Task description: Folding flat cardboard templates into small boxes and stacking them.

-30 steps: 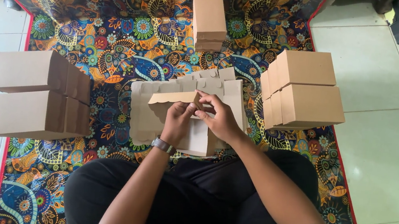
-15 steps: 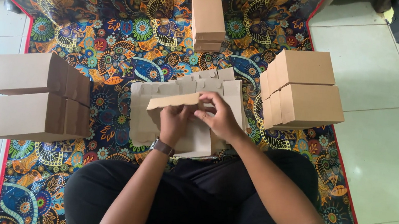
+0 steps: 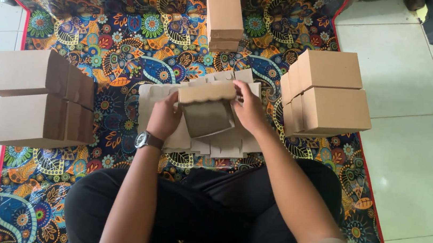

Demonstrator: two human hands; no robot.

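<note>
A half-folded brown cardboard box [image 3: 206, 107] is held up between both hands over a pile of flat box blanks [image 3: 149, 98]. My left hand [image 3: 164, 115], with a wristwatch, grips the box's left side. My right hand [image 3: 250, 109] grips its right end, with the fingers on the top flap. The box's open inside faces me and looks dark.
Folded brown boxes stand in stacks: a large one at the left [image 3: 31, 98], one at the right [image 3: 329, 93], a small one at the back [image 3: 223, 18]. All rest on a patterned mat [image 3: 119, 31] with white floor tiles [image 3: 417, 148] on both sides. My crossed legs [image 3: 207, 211] are below.
The flat piece has been folded into a box shape: its sides are now up and the top flap has come over. Both hands have shifted apart to its ends.
</note>
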